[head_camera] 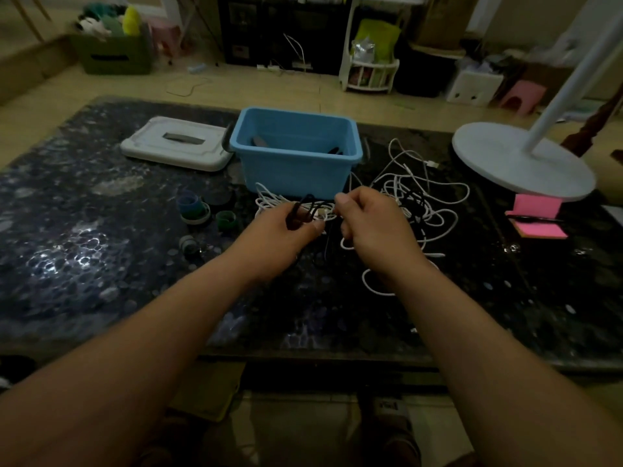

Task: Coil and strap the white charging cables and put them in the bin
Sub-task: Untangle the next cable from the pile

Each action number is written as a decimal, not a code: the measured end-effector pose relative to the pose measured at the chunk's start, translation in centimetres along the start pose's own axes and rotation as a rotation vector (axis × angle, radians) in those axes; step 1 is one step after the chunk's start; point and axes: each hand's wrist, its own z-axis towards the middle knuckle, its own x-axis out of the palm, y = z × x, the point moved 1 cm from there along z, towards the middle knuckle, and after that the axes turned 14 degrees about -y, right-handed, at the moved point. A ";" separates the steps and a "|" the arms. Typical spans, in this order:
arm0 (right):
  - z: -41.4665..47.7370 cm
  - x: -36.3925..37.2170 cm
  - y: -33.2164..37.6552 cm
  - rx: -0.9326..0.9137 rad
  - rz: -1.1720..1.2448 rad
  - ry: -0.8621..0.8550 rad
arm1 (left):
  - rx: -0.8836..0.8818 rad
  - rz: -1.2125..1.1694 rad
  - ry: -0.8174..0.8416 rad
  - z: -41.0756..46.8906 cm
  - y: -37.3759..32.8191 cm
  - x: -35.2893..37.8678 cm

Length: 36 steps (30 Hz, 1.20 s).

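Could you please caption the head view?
Left hand and right hand hold a white cable coil before the blue bin.

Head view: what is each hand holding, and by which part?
Left hand grips the coiled white cable at its near edge, with a black strap. Right hand: cannot tell.

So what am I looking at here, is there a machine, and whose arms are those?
No machine: these are a person's two bare arms, filmed by one camera worn on the head, looking down. On the dark table stand a blue bin, its white lid to the left, strap rolls, a lamp base and pink notes. A tangle of white cables lies right of the bin. The left hand holds a coil of white cable with a black strap; the right hand pinches at the same coil, fingers curled.
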 end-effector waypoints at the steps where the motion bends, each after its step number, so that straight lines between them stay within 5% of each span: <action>1: -0.2 0.1 0.1 -0.016 0.010 0.010 | 0.021 0.026 0.019 -0.2 -0.2 0.1; 6: -0.5 0.4 0.0 -0.059 -0.033 0.086 | 0.037 -0.053 -0.023 -0.2 -0.6 0.0; 9: -0.3 -0.3 -0.7 -0.087 -0.126 0.166 | -0.118 -0.349 -0.111 0.3 -0.7 -0.5; 12: 0.1 -0.6 -1.5 -0.208 -0.323 0.098 | -0.276 -0.548 -0.197 0.7 -1.0 -1.3; 14: 0.0 -0.1 -1.3 -0.188 -0.251 0.037 | -0.332 -0.602 -0.173 0.6 -1.0 -1.2; 24: -3.1 3.2 0.4 -0.444 -0.484 0.060 | -0.271 -0.628 -0.043 -0.9 -1.3 1.3; 30: -3.9 3.6 0.6 -0.490 -0.432 0.106 | -0.250 -0.504 -0.250 -0.4 -0.4 1.3; 36: -0.9 2.8 -3.7 -0.442 -0.541 0.143 | -0.369 -1.003 -0.361 1.4 -1.1 -1.6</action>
